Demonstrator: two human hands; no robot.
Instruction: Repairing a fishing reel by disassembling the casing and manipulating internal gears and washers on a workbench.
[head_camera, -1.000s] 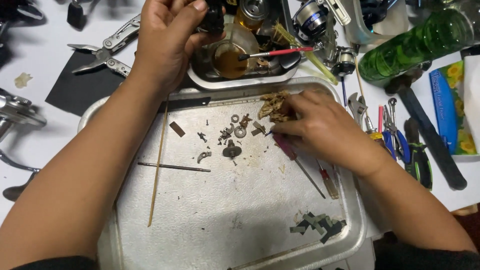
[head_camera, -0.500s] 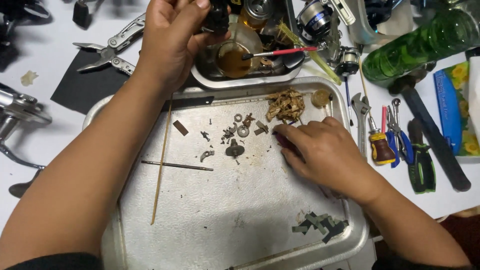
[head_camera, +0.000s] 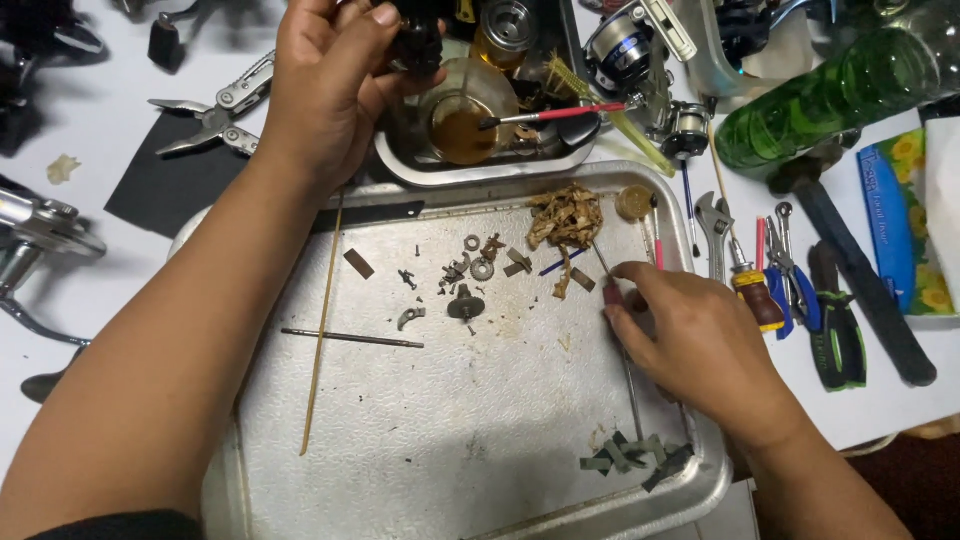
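Dark reel part (head_camera: 418, 42) sits clenched in left hand (head_camera: 330, 85) fingers, above the oily jar (head_camera: 462, 118). Right hand (head_camera: 690, 340) pinches a thin red-handled tool (head_camera: 612, 290) on the metal tray (head_camera: 450, 470). Judged: disassembly cleaning; next needs precise tip placement.

Left hand (head_camera: 330, 85) raised with fingers curled closed; right hand (head_camera: 690, 340) low, fingers pinched together.

bare forearms, dark sleeve edge at left elbow
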